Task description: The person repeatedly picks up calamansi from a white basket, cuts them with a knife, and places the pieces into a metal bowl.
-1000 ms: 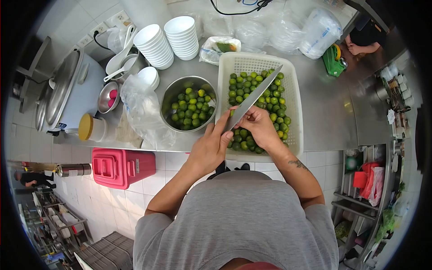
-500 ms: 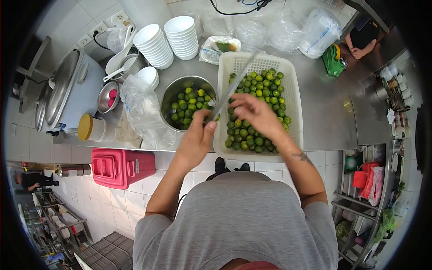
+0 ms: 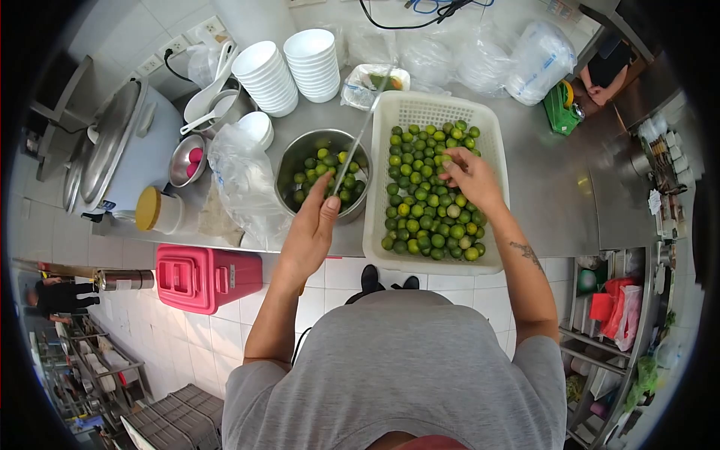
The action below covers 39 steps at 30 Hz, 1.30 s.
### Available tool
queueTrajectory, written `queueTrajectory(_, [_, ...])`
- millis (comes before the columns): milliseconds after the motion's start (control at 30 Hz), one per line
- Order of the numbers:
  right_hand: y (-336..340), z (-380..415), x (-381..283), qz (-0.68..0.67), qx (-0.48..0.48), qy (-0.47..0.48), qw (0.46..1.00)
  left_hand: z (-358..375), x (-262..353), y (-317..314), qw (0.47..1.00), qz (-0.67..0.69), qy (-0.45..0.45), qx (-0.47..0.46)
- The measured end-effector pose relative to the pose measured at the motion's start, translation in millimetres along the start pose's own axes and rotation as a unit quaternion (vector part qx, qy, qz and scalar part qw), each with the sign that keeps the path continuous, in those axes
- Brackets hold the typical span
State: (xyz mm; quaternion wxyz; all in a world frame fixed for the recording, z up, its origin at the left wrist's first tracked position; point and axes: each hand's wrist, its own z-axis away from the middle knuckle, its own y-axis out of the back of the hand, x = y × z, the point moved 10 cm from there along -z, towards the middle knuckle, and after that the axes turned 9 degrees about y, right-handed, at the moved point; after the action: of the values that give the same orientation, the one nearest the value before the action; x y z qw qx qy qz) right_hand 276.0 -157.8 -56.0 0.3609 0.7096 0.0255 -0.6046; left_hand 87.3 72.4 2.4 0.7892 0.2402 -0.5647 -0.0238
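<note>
My left hand (image 3: 309, 234) is closed around a knife (image 3: 361, 135), its handle hidden in my grip and its long thin blade slanting up and away. Beneath that hand, a steel pot (image 3: 287, 196) has several green limes (image 3: 322, 153) inside. Over the white plastic basket (image 3: 491, 240), my right hand (image 3: 472, 178) hovers palm down with bent fingers spread a little apart. Its fingertips reach the green and yellowish limes (image 3: 424, 196) that cover much of the basket floor; no lime is plainly in its grasp.
Stacks of white bowls (image 3: 310, 67) stand behind the pot. Plastic bags (image 3: 244, 184), a yellow-lidded tub (image 3: 154, 208) and a small steel bowl (image 3: 187, 160) sit left. Farther right are a green scale (image 3: 561, 111) and another person's arms (image 3: 602, 88). A pink bin (image 3: 208, 277) stands on the floor.
My right hand has moved right, away from the knife and over the basket's limes. My left hand, with the knife, has shifted slightly left and lower, and the blade has turned more edge-on.
</note>
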Motion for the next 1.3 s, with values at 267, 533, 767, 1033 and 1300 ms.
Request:
queueTrajectory(267, [-57.0,29.3,-43.6,-0.484,0.017,0.021,0.875,14.2,14.5,-45.6,0.99,-0.073,-0.071,-0.102])
queueTrajectory(533, [-67.7,33.1,-35.4,-0.495,0.046,0.034,0.867,22.7,15.3,-60.5,0.976,-0.151,-0.112,-0.108])
queueTrajectory(767, [-83.9,32.9,-43.6,-0.46,0.031,0.024,0.887,20.3,23.4,-56.1,0.978,-0.147,-0.129,-0.071])
queueTrajectory(1033, [-92.2,18.4,-76.8,-0.403,-0.006,0.06,0.913,5.9,34.8,-44.0,0.984,-0.117,-0.119,-0.058])
queueTrajectory(1300, [-99.7,11.6,-87.0,-0.385,-0.039,0.071,0.919,-12.7,35.9,-39.5,0.993,-0.063,-0.08,-0.056])
